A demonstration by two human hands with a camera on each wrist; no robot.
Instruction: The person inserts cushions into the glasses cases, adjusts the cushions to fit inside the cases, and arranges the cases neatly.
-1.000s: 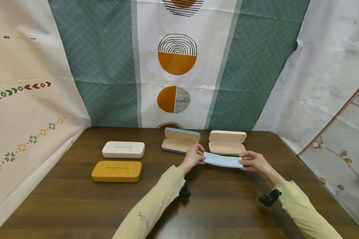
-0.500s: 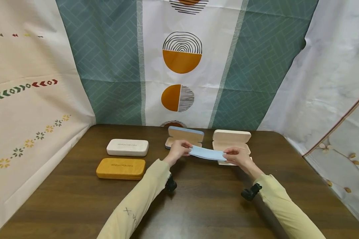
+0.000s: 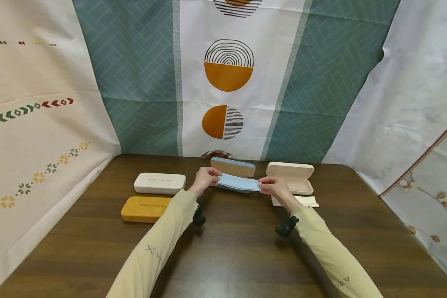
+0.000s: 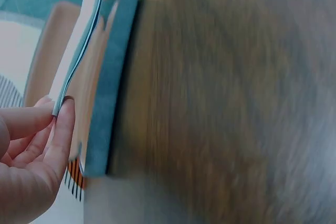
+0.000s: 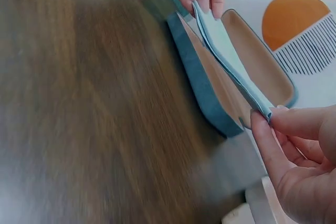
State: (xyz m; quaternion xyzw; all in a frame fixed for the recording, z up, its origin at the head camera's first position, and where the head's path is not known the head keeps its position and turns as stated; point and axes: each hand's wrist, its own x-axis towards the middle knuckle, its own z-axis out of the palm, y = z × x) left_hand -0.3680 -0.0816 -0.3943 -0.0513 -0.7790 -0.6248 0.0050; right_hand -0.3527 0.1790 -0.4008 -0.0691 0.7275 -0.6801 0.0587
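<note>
A folded light blue cloth (image 3: 239,182) is stretched between both hands just above the open blue glasses case (image 3: 234,166). My left hand (image 3: 212,179) pinches the cloth's left end, and my right hand (image 3: 265,187) pinches its right end. In the left wrist view, thumb and fingers of the left hand (image 4: 59,109) clamp the cloth (image 4: 79,61) edge beside the blue case (image 4: 107,93). In the right wrist view, the right hand (image 5: 266,117) nips the cloth (image 5: 226,51) over the case's tan lining (image 5: 252,51).
An open cream case (image 3: 290,177) stands right of the blue one, with a cream cloth (image 3: 301,201) lying before it. A closed white case (image 3: 159,183) and a closed orange case (image 3: 143,208) lie at the left on the brown table (image 3: 238,256). Patterned curtains hang behind.
Both hands carried the blue cloth leftward, from in front of the cream case to over the blue case. The cream cloth by the cream case now shows.
</note>
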